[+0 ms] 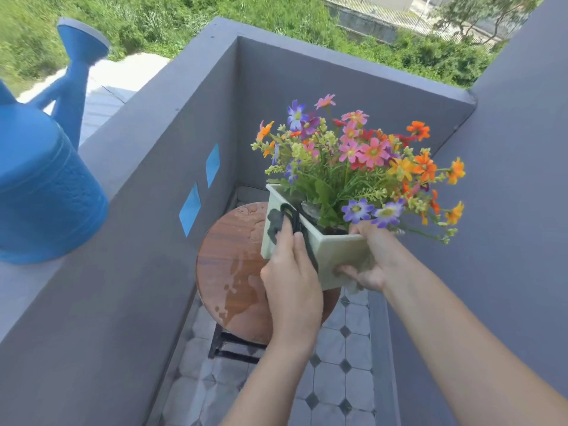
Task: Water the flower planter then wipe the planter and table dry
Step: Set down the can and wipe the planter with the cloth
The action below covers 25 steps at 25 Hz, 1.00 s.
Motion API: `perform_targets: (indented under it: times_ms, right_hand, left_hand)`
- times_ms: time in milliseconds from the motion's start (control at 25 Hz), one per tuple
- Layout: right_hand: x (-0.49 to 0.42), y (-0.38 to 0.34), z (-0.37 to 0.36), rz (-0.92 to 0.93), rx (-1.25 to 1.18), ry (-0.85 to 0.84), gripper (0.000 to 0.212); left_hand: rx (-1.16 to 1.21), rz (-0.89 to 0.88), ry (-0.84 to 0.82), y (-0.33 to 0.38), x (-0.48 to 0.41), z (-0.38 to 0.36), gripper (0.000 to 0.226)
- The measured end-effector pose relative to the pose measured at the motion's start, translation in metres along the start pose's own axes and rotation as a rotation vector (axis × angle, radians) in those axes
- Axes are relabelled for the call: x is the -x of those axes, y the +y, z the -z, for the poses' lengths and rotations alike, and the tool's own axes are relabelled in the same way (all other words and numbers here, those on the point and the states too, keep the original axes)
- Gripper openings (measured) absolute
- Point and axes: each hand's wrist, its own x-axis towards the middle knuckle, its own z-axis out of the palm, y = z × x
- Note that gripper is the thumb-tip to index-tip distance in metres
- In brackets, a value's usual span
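A pale green square planter (339, 252) full of colourful flowers (362, 158) stands tilted above a small round wooden table (229, 256). My left hand (292, 278) presses a dark cloth (276, 224) against the planter's left side. Gripping the near right corner is my right hand (368, 265), thumb at the rim, fingers under the wall. Puddles of water (239, 290) lie on the tabletop.
A blue watering can (46, 179) stands on the grey ledge (129, 142) at left, spout pointing away. Grey walls close in the narrow balcony on three sides. Tiled floor (338, 379) lies below, with the table's black legs (233, 345).
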Motion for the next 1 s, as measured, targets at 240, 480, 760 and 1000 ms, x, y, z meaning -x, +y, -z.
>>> perform_targets:
  times_ms: [240, 480, 760, 1000]
  right_hand:
    - [0.008, 0.001, 0.009, -0.01, -0.031, -0.094, 0.024]
    - [0.008, -0.008, 0.023, -0.06, 0.193, -0.16, 0.04]
    - [0.003, -0.017, 0.015, 0.049, 0.289, -0.213, 0.042]
    - [-0.001, -0.001, 0.008, 0.146, -0.086, -0.284, 0.037]
  left_hand:
    - [0.002, 0.279, -0.092, -0.029, -0.084, -0.002, 0.043]
    - [0.15, 0.54, -0.447, -0.01, -0.118, 0.017, 0.069]
    - [-0.059, 0.396, -0.268, -0.004, -0.118, 0.028, 0.036]
    - [-0.161, 0.251, -0.113, 0.005, -0.111, 0.035, 0.032]
